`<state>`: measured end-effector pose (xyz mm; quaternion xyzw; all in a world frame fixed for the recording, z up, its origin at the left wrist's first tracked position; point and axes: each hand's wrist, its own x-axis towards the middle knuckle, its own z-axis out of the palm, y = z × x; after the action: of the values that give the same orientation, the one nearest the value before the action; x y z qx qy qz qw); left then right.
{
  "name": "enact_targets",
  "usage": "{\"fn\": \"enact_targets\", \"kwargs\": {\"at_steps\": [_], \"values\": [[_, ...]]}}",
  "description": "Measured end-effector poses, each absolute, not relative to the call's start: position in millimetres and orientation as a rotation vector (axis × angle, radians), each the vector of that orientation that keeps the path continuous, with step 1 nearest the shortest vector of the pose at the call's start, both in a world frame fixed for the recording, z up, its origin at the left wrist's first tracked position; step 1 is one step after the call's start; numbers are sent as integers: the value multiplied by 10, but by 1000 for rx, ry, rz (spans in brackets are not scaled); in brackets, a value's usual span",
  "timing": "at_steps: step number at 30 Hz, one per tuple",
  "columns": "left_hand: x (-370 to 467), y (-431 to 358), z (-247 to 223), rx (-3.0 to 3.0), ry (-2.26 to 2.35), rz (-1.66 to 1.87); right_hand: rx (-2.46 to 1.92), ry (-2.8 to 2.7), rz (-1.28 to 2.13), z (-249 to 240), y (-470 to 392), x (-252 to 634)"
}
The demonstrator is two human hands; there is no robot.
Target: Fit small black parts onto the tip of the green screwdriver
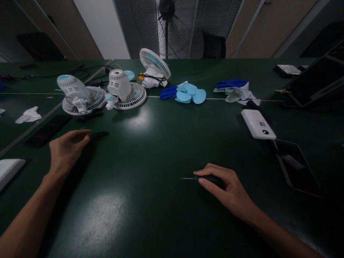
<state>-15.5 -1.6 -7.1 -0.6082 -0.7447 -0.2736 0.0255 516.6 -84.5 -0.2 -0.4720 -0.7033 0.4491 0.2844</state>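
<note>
My right hand [231,188] is closed around the dark handle of a screwdriver [195,177] low over the table. Its thin metal shaft points left. On the left, my left hand [66,148] has thumb and fingertips brought together in a pinch; anything between them is too small to make out. Just beyond those fingertips a small dark piece [102,134] lies on the green table [150,150]. A dark flat phone-like slab [49,129] is behind the left hand.
Partly dismantled white fans [119,87] stand at the back left, another fan [153,68] behind them. Light-blue fan blades [191,93] rest on blue-and-white gloves. More gloves [236,89], a white power bank [258,123] and a phone [292,163] lie on the right.
</note>
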Motion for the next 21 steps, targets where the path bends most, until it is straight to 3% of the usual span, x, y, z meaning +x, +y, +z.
{"fn": "enact_targets", "kwargs": {"at_steps": [21], "values": [[-28, -37, -26, -1772, -2420, -1044, -1285, -1869, 1236, 42, -841, 5157]]}}
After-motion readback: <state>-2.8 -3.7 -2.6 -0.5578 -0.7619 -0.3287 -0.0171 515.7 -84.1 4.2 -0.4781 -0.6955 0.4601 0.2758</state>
